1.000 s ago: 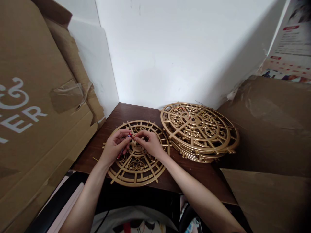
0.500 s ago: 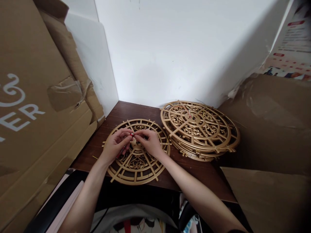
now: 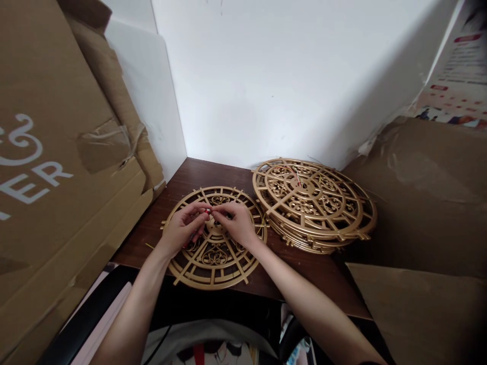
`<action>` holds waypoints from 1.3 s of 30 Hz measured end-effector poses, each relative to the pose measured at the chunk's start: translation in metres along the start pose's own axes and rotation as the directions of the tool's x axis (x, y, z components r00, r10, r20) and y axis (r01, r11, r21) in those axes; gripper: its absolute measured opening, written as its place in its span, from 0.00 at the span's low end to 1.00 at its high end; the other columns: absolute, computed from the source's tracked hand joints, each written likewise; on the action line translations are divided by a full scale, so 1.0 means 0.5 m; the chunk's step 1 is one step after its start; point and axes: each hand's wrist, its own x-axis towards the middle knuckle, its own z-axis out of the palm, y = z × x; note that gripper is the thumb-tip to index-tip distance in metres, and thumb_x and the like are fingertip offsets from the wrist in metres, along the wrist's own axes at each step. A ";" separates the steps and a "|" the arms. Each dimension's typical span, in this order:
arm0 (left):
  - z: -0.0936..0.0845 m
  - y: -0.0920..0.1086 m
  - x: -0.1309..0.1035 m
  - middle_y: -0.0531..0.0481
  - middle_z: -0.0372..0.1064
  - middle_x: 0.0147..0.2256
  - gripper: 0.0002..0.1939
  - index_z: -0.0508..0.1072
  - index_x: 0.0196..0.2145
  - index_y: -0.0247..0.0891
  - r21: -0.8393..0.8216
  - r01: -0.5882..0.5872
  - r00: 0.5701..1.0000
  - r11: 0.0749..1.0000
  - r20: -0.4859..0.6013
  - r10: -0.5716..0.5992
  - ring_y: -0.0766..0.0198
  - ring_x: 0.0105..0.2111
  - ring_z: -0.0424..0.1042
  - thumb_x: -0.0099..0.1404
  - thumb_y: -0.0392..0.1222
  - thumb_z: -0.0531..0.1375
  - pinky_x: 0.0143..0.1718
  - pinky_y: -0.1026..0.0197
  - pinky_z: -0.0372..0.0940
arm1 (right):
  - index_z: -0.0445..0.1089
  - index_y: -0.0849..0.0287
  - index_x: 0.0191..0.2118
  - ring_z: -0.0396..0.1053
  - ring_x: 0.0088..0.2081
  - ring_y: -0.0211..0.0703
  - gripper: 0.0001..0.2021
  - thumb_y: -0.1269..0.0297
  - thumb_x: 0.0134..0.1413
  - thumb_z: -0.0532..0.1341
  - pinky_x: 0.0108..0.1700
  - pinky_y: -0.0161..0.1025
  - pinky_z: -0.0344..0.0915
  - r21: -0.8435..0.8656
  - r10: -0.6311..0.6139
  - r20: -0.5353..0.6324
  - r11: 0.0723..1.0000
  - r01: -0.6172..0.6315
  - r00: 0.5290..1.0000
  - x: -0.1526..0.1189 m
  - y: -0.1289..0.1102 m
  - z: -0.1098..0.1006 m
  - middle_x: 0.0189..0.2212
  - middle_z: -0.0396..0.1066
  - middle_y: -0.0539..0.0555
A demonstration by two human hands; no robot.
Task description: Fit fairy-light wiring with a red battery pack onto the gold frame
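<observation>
Above a round gold openwork frame (image 3: 211, 280), my two hands meet fingertip to fingertip. My left hand (image 3: 185, 226) pinches a small red-and-white piece (image 3: 207, 211) between thumb and forefinger; its exact kind is too small to make out. Something red also shows under the curled fingers of this hand, mostly hidden. My right hand (image 3: 235, 221) is closed in a pinch at the other side of the same small piece, and what its tips grip is hidden. The frame lies flat on the brown table, with scrollwork between its spokes.
A stack of similar gold round frames (image 3: 315, 203) stands at the right, with thin wires at its top centre. Cardboard boxes flank the brown table (image 3: 190, 175) on the left (image 3: 57, 126) and right (image 3: 426, 203). A white wall (image 3: 285, 86) rises behind.
Both hands hold nearly the same pinch at the small piece. The view has shifted very slightly; the frame and stack stay in place.
</observation>
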 end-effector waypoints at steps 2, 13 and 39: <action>0.000 -0.001 0.001 0.56 0.67 0.23 0.14 0.73 0.42 0.38 -0.002 0.001 1.000 1.000 0.003 -0.001 0.74 0.13 0.61 0.58 0.43 0.65 0.09 0.72 0.52 | 0.79 0.55 0.34 0.73 0.33 0.41 0.05 0.67 0.54 0.64 0.39 0.36 0.65 0.001 -0.010 0.002 1.000 0.010 1.000 0.000 0.001 0.000 0.30 0.78 0.51; -0.002 0.001 0.001 0.57 0.68 0.22 0.13 0.68 0.40 0.39 -0.006 0.005 0.999 1.000 0.033 -0.005 0.73 0.13 0.62 0.59 0.45 0.63 0.11 0.72 0.57 | 0.77 0.57 0.35 0.70 0.38 0.42 0.04 0.66 0.55 0.63 0.44 0.39 0.62 -0.036 -0.097 0.021 0.995 0.097 0.995 0.002 -0.015 -0.017 0.32 0.75 0.52; -0.009 -0.005 0.127 0.55 0.67 0.16 0.16 0.63 0.30 0.38 0.335 0.006 1.000 0.942 0.001 -0.007 0.69 0.13 0.60 0.55 0.52 0.62 0.15 0.69 0.53 | 0.76 0.60 0.38 0.73 0.33 0.37 0.14 0.78 0.54 0.55 0.37 0.33 0.66 0.154 -0.012 0.456 0.986 -0.065 0.890 0.005 0.005 -0.054 0.32 0.77 0.51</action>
